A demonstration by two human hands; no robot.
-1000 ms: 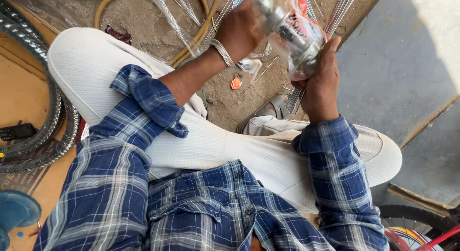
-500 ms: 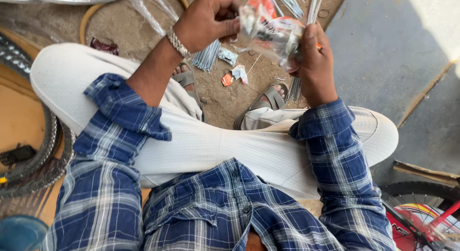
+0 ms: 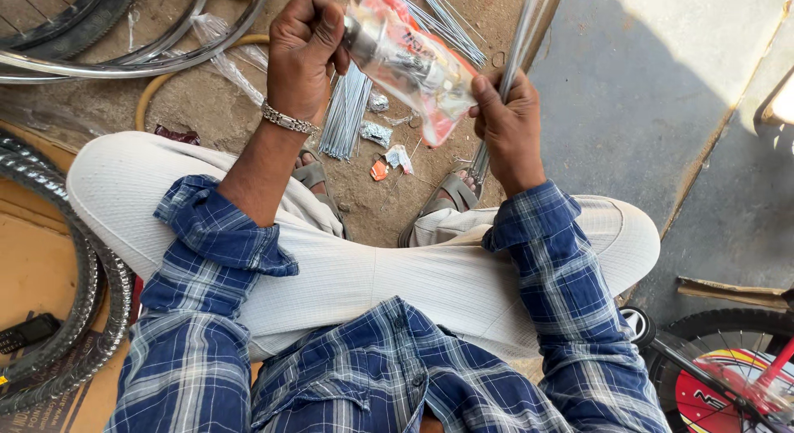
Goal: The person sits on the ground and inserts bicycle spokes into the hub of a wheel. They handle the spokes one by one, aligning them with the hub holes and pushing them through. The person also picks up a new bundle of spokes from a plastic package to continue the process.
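Note:
I sit cross-legged in white trousers and a blue checked shirt. Both hands hold a clear plastic packet with red print [image 3: 413, 69] that has a shiny metal hub-like part inside. My left hand [image 3: 304, 54], with a metal bracelet at the wrist, grips the packet's upper left end. My right hand [image 3: 509, 127] holds its lower right end and also touches a bundle of long metal spokes [image 3: 523, 44] running up past it.
A bundle of loose spokes [image 3: 346, 110] and torn wrapper scraps [image 3: 389, 160] lie on the dirt by my sandalled feet. A metal wheel rim [image 3: 149, 57] lies at top left, tyres [image 3: 74, 301] at left on cardboard, a small bicycle wheel [image 3: 719, 375] at bottom right.
The view has tilted down and closer. My hands have turned the packet, so it now lies slanted between them, lower in view than before.

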